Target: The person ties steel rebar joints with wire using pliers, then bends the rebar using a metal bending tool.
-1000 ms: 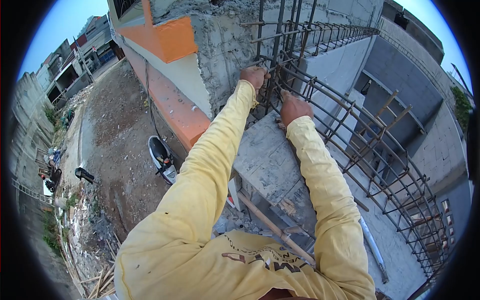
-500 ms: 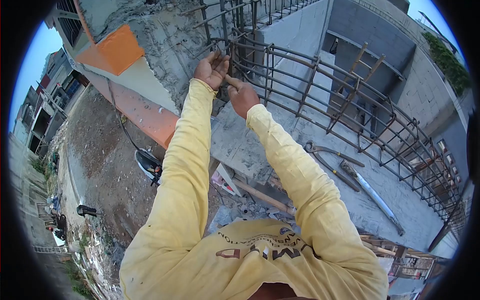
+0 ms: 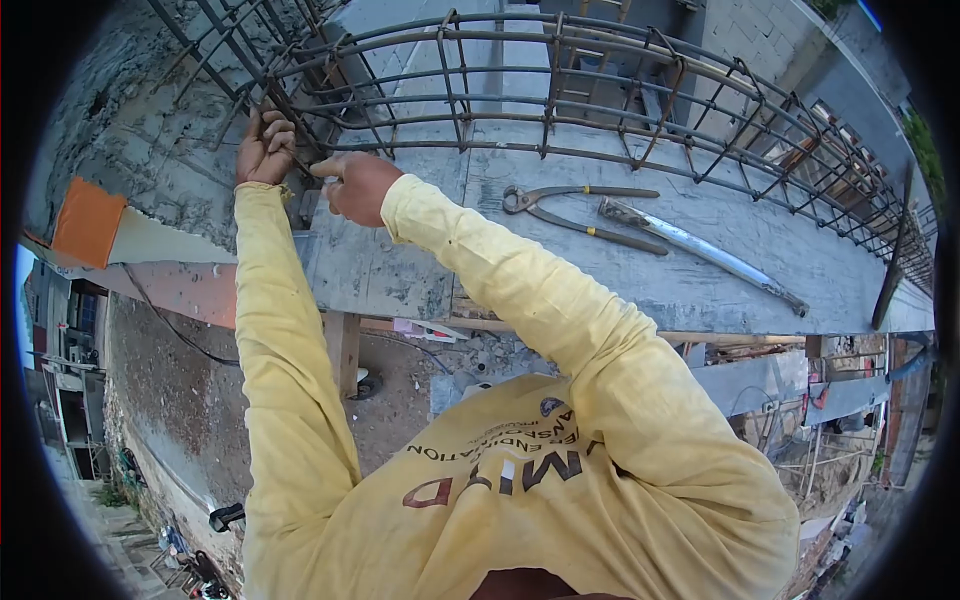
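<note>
My left hand [image 3: 266, 150] is up against the junction of the steel bars, palm toward me and fingers curled; what they grip is hidden. My right hand [image 3: 362, 188] is just right of it, fingers folded and the index finger and thumb pointing at the lower bars; anything pinched there is too small to see. The long rebar cage [image 3: 548, 95] runs right from this junction, with upright rebars [image 3: 225, 40] beyond the left hand. Below the cage, a pair of pincers [image 3: 620, 191] lies spread on the grey boards, beside a silvery metal bar [image 3: 715, 257].
Grey formwork boards [image 3: 400, 265] extend under the cage. Rough concrete [image 3: 130, 130] and an orange-painted block [image 3: 88, 222] stand at the left. Below the boards' edge is dirt ground [image 3: 180, 370], with a wooden post [image 3: 342, 350] beside my left sleeve.
My view has turned, so the cage now lies more level across the top and the hands appear farther left. Both hands remain at the bar junction. The pincers and metal bar still lie on the boards.
</note>
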